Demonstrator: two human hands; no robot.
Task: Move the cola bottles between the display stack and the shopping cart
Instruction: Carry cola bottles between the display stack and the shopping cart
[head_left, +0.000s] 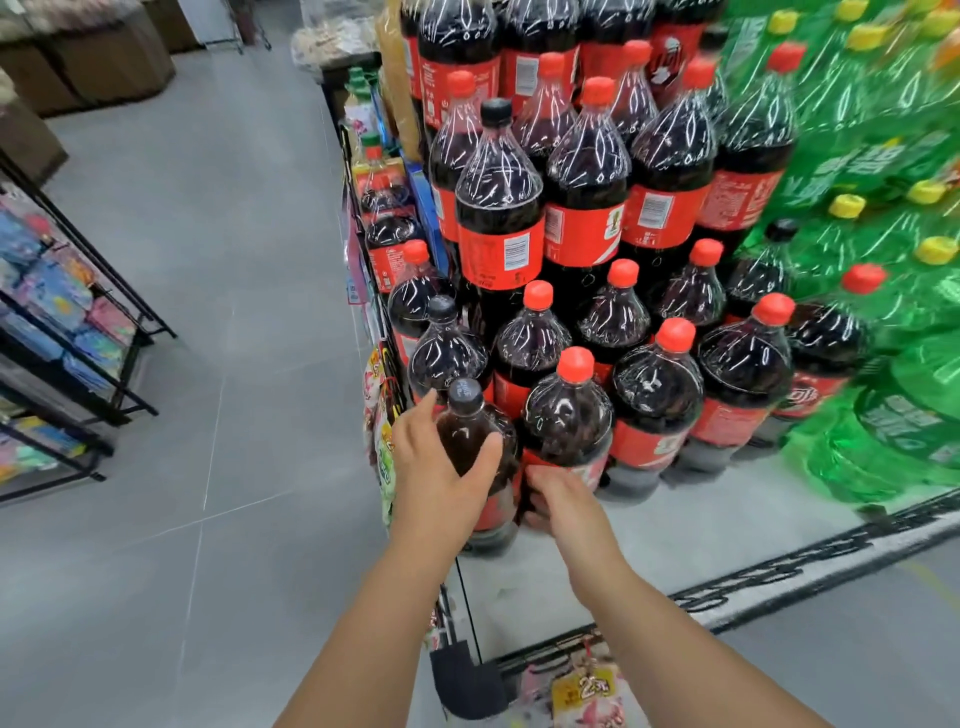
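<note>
My left hand wraps the shoulder of a black-capped bottle standing at the stack's front corner. My right hand grips lower, between it and the red-capped bottle just beyond my fingers.

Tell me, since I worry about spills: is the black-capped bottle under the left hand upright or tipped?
Roughly upright: the black-capped bottle has its cap on top and base on the white platform, held by the left hand.
</note>
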